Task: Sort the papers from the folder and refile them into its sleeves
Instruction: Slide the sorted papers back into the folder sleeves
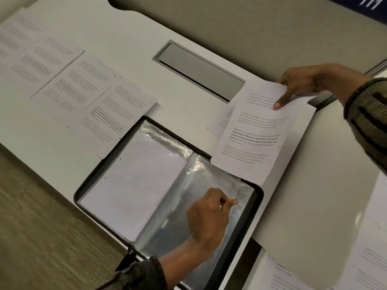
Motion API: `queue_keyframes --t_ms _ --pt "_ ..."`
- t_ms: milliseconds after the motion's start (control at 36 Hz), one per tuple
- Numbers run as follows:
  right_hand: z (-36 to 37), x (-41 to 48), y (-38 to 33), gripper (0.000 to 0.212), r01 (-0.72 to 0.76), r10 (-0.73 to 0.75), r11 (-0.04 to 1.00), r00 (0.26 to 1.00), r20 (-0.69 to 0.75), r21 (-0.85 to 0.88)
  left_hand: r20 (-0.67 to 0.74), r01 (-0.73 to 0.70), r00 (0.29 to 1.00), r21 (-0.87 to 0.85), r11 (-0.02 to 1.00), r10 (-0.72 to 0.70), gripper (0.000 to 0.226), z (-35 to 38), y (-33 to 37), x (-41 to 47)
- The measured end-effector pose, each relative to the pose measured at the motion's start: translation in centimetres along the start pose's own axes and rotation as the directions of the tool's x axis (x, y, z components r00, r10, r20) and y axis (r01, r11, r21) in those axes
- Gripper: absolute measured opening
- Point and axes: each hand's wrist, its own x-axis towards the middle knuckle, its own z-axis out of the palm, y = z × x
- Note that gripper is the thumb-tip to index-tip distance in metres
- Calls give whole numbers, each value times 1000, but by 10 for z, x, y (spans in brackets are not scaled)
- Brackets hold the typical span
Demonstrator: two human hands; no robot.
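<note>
Our left hand (206, 214) reaching up from below, fingertips pinching the clear sleeve (201, 176) of the open folder (259, 195), our right hand (303, 84) outstretched beyond it, thumb pressed on top, gripping a printed sheet (251, 141), bold lines reading "way of living. Defined by a slower pace"

Dim, soft; glare on sleeves (211, 178)
</note>
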Motion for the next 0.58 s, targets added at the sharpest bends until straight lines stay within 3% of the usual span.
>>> queue_keyframes --t_ms 194,583 --pt "17 31 -5 40 3 -3 999 1000 14 -54 20 -33 999 20 999 32 32 -4 -5 2" --pt "35 63 3 51 55 -55 998 998 -24 12 58 -64 996 -11 998 65 34 -9 -11 0"
